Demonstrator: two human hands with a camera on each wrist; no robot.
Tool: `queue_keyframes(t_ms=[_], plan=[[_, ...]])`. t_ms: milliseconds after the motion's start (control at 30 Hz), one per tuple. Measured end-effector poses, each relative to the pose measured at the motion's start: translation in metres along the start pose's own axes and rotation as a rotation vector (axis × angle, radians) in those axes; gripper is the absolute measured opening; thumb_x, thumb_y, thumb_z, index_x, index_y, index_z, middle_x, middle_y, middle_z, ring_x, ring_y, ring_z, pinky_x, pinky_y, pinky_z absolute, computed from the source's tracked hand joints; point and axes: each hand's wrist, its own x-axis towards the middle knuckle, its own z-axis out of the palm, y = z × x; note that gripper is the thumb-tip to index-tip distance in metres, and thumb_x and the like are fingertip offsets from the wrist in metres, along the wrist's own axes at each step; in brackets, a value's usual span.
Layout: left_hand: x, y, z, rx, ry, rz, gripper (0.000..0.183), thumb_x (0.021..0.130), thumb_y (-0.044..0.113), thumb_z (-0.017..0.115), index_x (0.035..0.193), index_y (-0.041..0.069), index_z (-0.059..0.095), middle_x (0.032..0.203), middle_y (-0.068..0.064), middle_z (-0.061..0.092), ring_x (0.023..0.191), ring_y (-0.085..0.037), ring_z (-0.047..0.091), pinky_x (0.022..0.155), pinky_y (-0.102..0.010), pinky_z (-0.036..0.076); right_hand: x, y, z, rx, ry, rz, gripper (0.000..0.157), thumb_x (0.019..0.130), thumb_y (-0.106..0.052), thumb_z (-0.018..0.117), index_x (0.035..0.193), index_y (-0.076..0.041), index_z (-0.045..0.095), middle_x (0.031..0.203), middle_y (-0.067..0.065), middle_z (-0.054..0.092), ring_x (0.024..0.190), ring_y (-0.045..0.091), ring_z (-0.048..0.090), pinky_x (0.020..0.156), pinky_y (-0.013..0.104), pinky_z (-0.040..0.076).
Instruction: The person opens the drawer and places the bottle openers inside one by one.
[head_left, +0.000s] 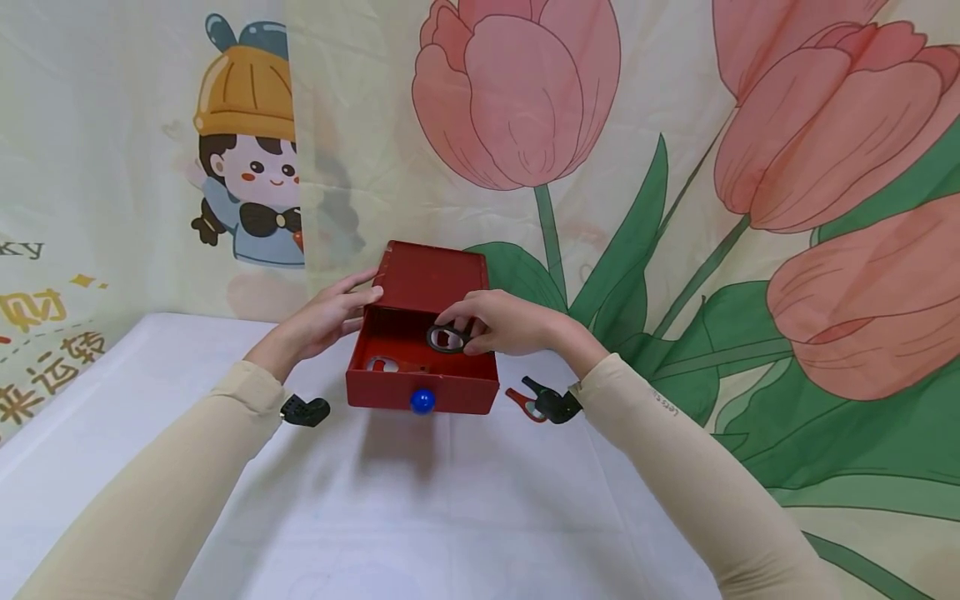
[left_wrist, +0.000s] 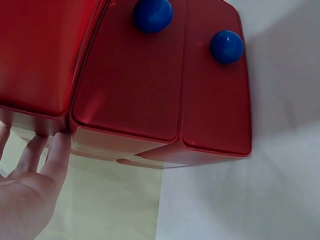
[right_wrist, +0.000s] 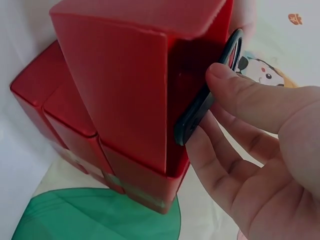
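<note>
A red drawer box stands on the white table with its top drawer pulled out by a blue knob. My right hand pinches a black bottle opener over the drawer, its thumb across the handle in the right wrist view. The opener's metal-lined ring points to the left. Inside the drawer, at the front left, lies a second opener with a pale metal ring. My left hand touches the box's left side, fingers extended; its fingertips are under the drawer's edge in the left wrist view.
On the table right of the box lie a red-handled opener and a black piece, partly hidden by the right wrist camera. Two lower drawers are closed. A cloth printed with tulips hangs close behind.
</note>
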Motion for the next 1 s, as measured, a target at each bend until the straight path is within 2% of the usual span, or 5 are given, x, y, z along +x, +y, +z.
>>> queue_keyframes(t_ms=[667, 1000], plan=[[0.0, 0.001, 0.0, -0.007, -0.004, -0.006, 0.077, 0.11, 0.039, 0.055, 0.173, 0.027, 0.012, 0.174, -0.015, 0.026, 0.157, -0.043, 0.029, 0.126, -0.06, 0.03, 0.019, 0.006, 0.028, -0.008, -0.061, 0.026, 0.049, 0.1, -0.009, 0.074, 0.147, -0.011, 0.063, 0.123, 0.008, 0.063, 0.112, 0.019, 0.061, 0.088, 0.024, 0.058], [0.0, 0.0, 0.0, -0.006, 0.004, -0.002, 0.078, 0.11, 0.039, 0.056, 0.173, 0.027, 0.012, 0.174, -0.014, 0.026, 0.156, -0.042, 0.03, 0.126, -0.058, 0.031, 0.027, 0.005, 0.036, -0.054, -0.094, 0.024, 0.048, 0.1, -0.011, 0.075, 0.147, -0.012, 0.064, 0.125, 0.007, 0.065, 0.115, 0.018, 0.058, 0.086, 0.025, 0.057]])
